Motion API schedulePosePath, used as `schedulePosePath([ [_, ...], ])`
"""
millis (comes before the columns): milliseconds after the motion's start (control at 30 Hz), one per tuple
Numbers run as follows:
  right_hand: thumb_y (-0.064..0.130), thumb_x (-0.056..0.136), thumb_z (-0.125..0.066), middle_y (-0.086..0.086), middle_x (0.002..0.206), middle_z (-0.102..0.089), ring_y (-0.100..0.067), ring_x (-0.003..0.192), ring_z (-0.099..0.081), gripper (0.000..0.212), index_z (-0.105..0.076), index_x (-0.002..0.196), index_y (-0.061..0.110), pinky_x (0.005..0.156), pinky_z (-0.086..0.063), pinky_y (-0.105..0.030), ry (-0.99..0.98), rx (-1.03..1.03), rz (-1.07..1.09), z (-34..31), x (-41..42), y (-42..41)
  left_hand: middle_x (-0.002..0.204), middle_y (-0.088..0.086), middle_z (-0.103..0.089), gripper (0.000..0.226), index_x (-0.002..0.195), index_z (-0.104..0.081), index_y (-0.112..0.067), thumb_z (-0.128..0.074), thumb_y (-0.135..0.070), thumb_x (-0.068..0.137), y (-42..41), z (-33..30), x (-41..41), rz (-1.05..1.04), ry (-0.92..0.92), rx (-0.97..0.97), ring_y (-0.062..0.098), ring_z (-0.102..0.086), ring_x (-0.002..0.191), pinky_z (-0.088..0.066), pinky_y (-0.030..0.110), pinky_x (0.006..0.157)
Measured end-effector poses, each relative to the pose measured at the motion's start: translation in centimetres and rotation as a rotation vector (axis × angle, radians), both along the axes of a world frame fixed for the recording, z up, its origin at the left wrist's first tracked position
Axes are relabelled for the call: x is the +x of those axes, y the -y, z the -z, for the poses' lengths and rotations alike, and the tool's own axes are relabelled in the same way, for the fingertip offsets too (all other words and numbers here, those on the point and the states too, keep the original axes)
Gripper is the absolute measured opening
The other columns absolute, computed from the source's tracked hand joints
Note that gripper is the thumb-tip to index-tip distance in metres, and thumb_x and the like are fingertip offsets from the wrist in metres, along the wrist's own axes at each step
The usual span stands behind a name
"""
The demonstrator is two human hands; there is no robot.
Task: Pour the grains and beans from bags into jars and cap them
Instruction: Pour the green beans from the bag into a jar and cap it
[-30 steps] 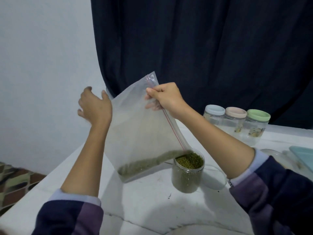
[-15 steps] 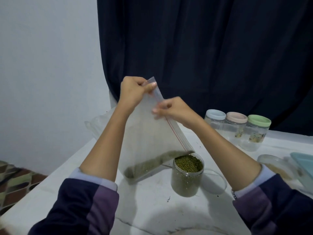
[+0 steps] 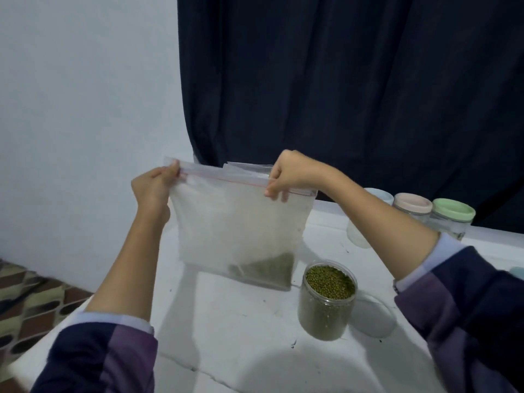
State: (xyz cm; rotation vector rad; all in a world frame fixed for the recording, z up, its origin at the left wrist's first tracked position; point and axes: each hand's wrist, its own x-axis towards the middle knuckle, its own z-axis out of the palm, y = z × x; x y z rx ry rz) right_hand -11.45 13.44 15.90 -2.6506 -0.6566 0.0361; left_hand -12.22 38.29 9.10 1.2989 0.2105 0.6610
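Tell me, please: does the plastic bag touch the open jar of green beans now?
Apart. In the head view the bag hangs left of the jar, with white table showing between them.

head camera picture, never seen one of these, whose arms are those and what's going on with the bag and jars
The camera sits on a person's head, looking down at their own arms. The left hand and right hand each pinch the top edge of a clear plastic zip bag with a red seal line, held upright, with a few green beans left in its bottom. On the white table beside it stands an open clear jar full of green beans. Behind stand three capped jars; the green-lidded one is clearest.
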Motion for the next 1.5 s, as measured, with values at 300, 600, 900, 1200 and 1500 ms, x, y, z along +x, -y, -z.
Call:
schedulePosePath([
  [300,0.021,0.081,-0.074,-0.002,0.068,-0.069,-0.014,0.068,-0.069,0.026,-0.062,0.06,0.012,0.072,-0.047,-0.031,-0.006,-0.158,-0.041,4.2,3.1,-3.1,0.08,0.0,-0.062,0.019,0.079,-0.065,-0.008,-0.068,-0.026,0.087,-1.6,7.3,0.9,-0.107,-0.137,-0.068,0.011,-0.056,0.075,-0.045,0.03,0.082],
  [600,0.026,0.093,-0.062,0.003,0.093,-0.072,-0.001,0.079,-0.068,0.021,-0.073,0.095,0.008,0.059,-0.043,-0.003,0.007,0.633,0.15,3.4,1.3,4.9,0.092,-0.008,-0.052,0.014,0.091,-0.057,-0.006,-0.049,-0.018,0.091,6.7,5.2,-0.8,-0.572,0.344,0.315,0.004,-0.046,0.085,-0.039,0.024,0.076],
  [900,0.002,0.087,-0.062,-0.014,0.132,-0.053,-0.024,0.111,-0.053,0.046,-0.053,0.131,0.005,0.083,-0.043,-0.027,-0.328,-0.036,0.582,16.2,0.1,16.7,0.1,-0.005,-0.065,0.014,0.101,-0.065,-0.013,-0.052,-0.014,0.096,20.6,11.3,-1.4,0.63,0.033,0.566,-0.002,-0.057,0.092,-0.042,0.008,0.075],
  [1200,0.035,0.07,-0.081,-0.008,0.141,-0.021,-0.039,0.133,-0.021,0.094,-0.025,0.145,0.033,0.105,-0.036,-0.049,-0.463,-0.338,0.453,22.9,-2.9,16.3,0.114,0.02,-0.065,0.038,0.097,-0.07,-0.002,-0.036,-0.019,0.102,22.7,14.6,-0.5,0.806,-0.348,0.141,0.028,-0.062,0.1,-0.05,0.023,0.076],
  [1500,0.029,0.079,-0.071,-0.006,0.108,-0.055,-0.019,0.092,-0.064,0.05,-0.033,0.111,0.018,0.082,-0.053,-0.035,-0.202,1.673,0.632,21.3,-4.7,11.7,0.079,0.009,-0.067,0.043,0.084,-0.062,-0.011,-0.031,-0.035,0.102,22.9,14.5,-1.0,0.821,-0.36,-0.067,0.02,-0.062,0.075,-0.048,0.027,0.072],
])
